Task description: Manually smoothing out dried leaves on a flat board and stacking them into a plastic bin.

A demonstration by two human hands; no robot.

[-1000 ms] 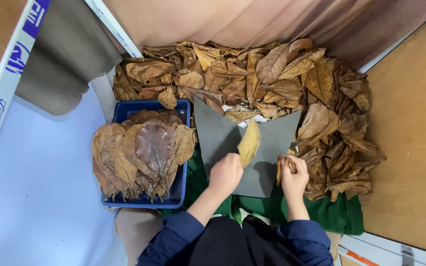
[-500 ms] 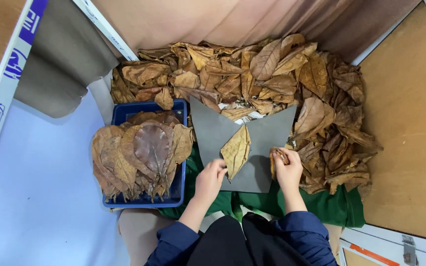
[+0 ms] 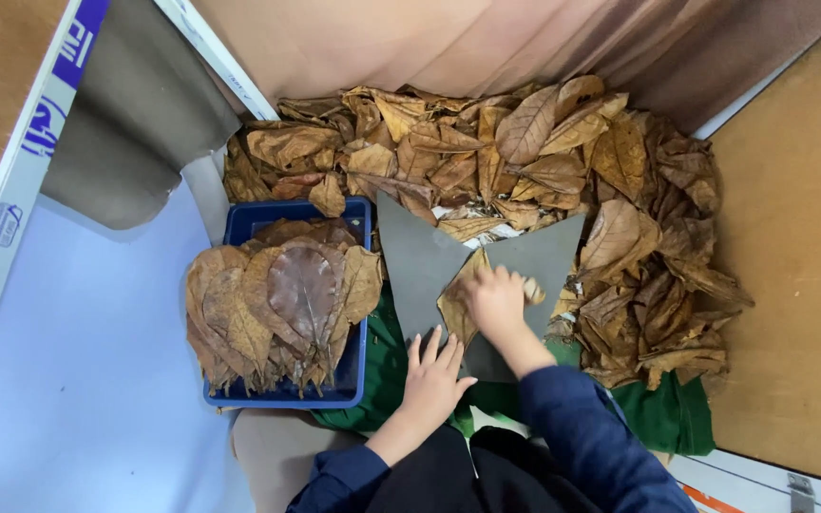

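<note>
Dry brown leaf (image 3: 455, 302) flattened on grey board (image 3: 415, 261): right hand (image 3: 498, 302) presses it, left hand (image 3: 432, 372) spread beside; smoothing seems underway.

Small craft or sorting workspace, heaped dried brown leaves (image 3: 563, 161), blue tray (image 3: 282, 385) of sorted leaves, grey mat (image 3: 415, 261)

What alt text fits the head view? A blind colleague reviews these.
A person's right hand presses a dry brown leaf on a grey board, left hand flat at its near edge. A blue tray of stacked leaves sits left; loose leaves lie behind.
</note>
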